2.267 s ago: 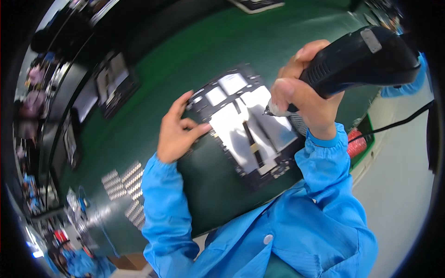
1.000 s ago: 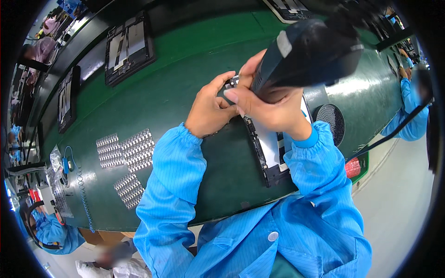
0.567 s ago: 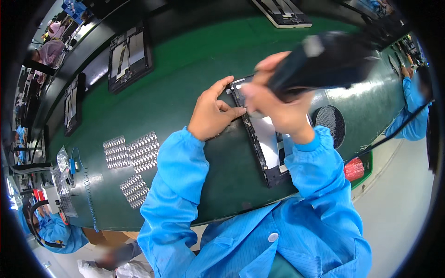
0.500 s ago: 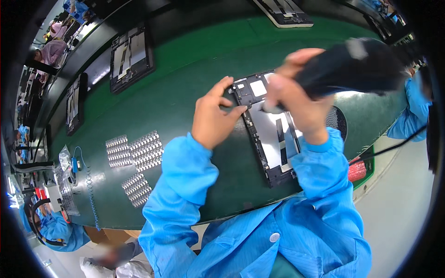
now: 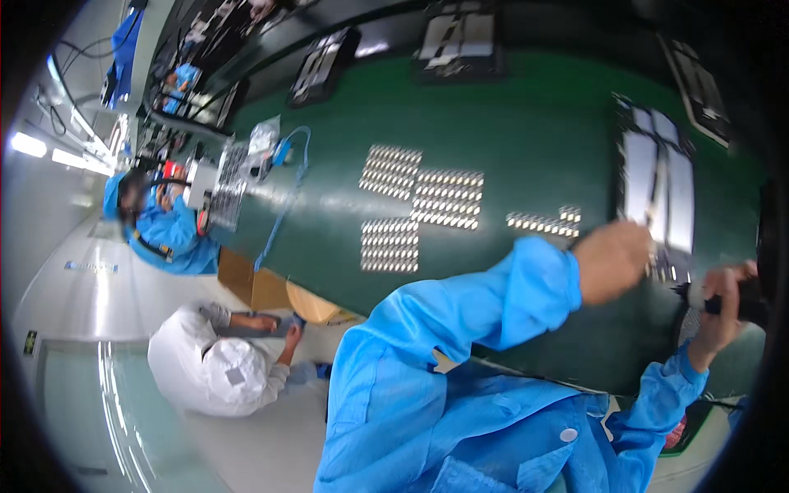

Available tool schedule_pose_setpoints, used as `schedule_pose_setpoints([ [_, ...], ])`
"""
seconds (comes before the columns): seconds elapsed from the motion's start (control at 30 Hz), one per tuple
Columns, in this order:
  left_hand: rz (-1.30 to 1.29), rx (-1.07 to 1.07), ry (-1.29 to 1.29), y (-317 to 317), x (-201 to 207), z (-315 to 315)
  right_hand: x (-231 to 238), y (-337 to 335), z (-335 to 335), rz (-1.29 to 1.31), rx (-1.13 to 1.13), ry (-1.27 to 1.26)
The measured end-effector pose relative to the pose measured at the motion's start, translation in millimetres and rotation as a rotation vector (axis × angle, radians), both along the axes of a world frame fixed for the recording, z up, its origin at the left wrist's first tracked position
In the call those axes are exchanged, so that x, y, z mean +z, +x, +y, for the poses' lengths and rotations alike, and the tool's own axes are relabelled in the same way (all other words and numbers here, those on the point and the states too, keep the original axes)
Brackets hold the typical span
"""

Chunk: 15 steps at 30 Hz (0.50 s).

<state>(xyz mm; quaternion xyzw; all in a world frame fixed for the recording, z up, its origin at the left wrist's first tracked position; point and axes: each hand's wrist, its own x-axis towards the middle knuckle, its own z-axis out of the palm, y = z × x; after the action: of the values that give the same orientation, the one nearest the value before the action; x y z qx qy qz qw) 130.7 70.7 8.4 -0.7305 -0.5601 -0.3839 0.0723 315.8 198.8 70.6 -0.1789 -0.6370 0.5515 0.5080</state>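
Note:
An opened tablet with silver panels and a dark frame lies at the right of the green table. My left hand is over its near end; the fingers are smeared by motion, so their grip is unclear. Just right of the tablet's near corner, my right hand is closed around a black hand tool. The tool has a pale collar and a dark, brush-like tip that points left towards the tablet. Its far end is lost in the dark rim of the view.
Several groups of small metallic parts lie in rows mid-table. More opened tablets stand along the far side. A blue coiled cord lies at left. A person in white is beyond the table's near left edge.
The view has swung left. My left hand has moved from the tablet's upper left edge to its near end. My right hand has carried the tool from above the tablet to beside its near corner.

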Motion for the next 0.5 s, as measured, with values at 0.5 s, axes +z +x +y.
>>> schedule_pose_setpoints([
  [0.5,0.534,0.711,-0.243,-183.8,69.6,140.8,32.9,8.4,87.9,0.056,0.315,-0.289],
])
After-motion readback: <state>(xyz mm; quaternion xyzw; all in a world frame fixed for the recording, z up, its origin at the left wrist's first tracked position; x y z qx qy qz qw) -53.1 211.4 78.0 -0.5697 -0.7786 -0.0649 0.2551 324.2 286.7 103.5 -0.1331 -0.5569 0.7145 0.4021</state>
